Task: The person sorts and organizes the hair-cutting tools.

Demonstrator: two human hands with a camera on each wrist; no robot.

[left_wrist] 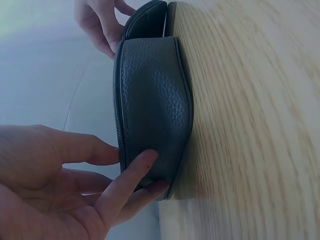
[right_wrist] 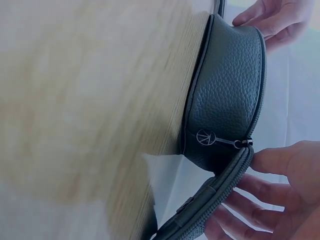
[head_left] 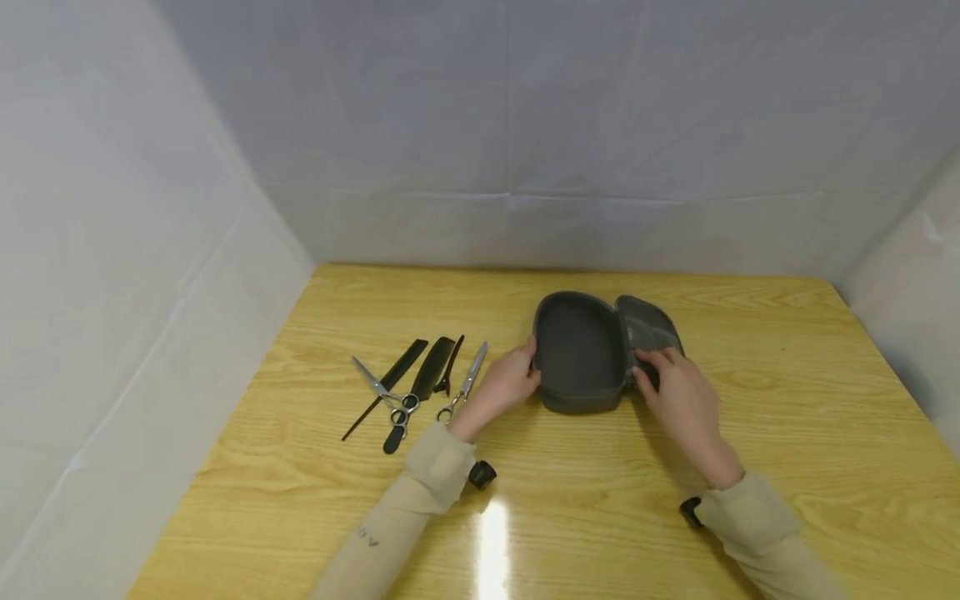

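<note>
A dark grey zip case [head_left: 577, 354] lies open on the wooden table [head_left: 787, 417], with its lid [head_left: 647, 327] hinged up on the right. My left hand [head_left: 528, 367] rests with straight fingers against the case's left outer wall; in the left wrist view its fingers [left_wrist: 142, 167] touch the pebbled side [left_wrist: 155, 100] and the thumb meets the zip rim. With my right hand [head_left: 652, 362] I hold the lid; the right wrist view shows the lid's edge [right_wrist: 220, 200] pinched between thumb and fingers, beside the zip pull [right_wrist: 205, 137].
To the left of the case lie a black comb [head_left: 431, 371], a tail comb [head_left: 397, 371], a black clip [head_left: 452, 362] and two pairs of scissors [head_left: 386, 396] [head_left: 467, 383]. White walls enclose the table on three sides.
</note>
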